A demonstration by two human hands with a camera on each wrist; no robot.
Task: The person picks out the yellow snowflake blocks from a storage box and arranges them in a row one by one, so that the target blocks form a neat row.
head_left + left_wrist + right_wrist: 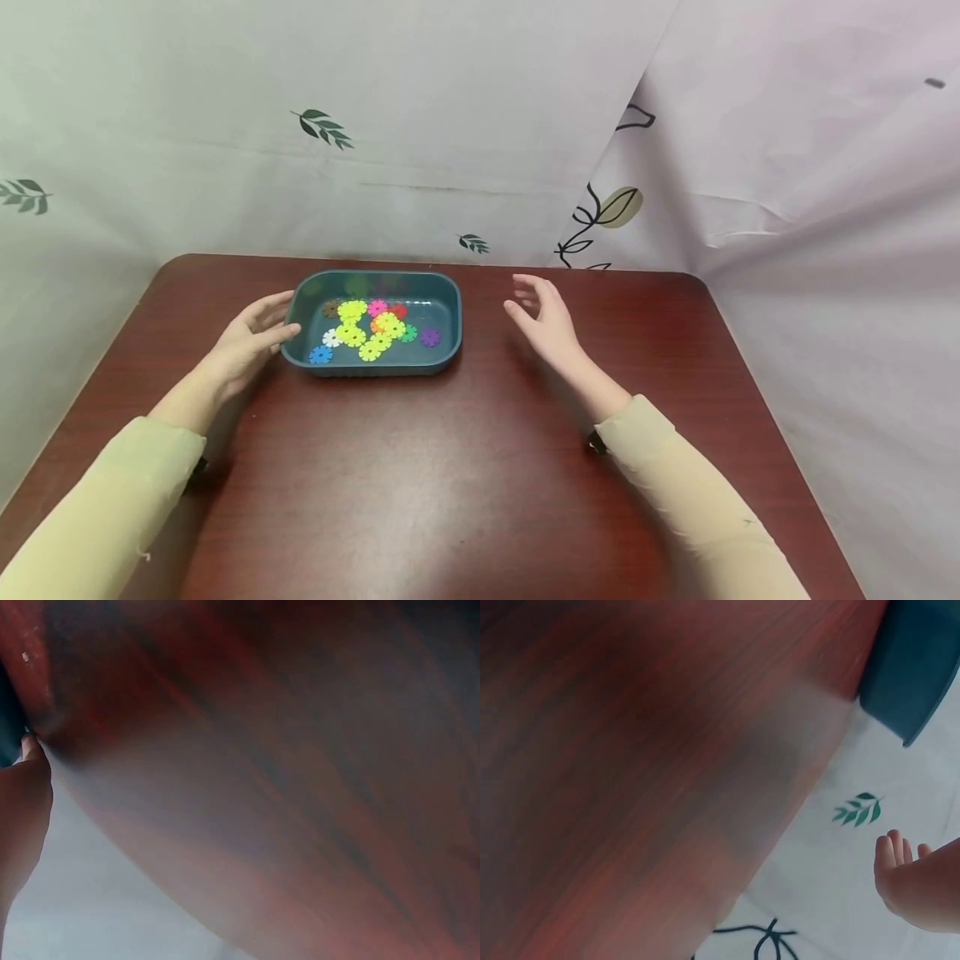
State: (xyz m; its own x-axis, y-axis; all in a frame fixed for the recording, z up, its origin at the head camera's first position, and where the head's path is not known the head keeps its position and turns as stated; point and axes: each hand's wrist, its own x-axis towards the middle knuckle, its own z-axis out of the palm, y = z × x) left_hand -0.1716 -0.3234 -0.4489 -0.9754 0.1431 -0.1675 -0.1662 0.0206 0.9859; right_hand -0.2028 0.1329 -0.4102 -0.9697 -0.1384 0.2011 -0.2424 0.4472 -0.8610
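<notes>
Head view: one blue tray (pixel 375 370) is set on the worktop (pixel 390 467), its left rim held between thumb and fingers of the left hand (pixel 249 342); the right hand (pixel 547 321), loosely spread, is kept off anything. Discs (pixel 321 355) are contained: one each blue, white, brown, pink, red, orange, green, purple, plus overlapping yellows, not exactly countable.

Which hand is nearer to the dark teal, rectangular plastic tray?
Left. The left hand touches the tray at its left end; the right hand is apart, beyond its right end.
</notes>
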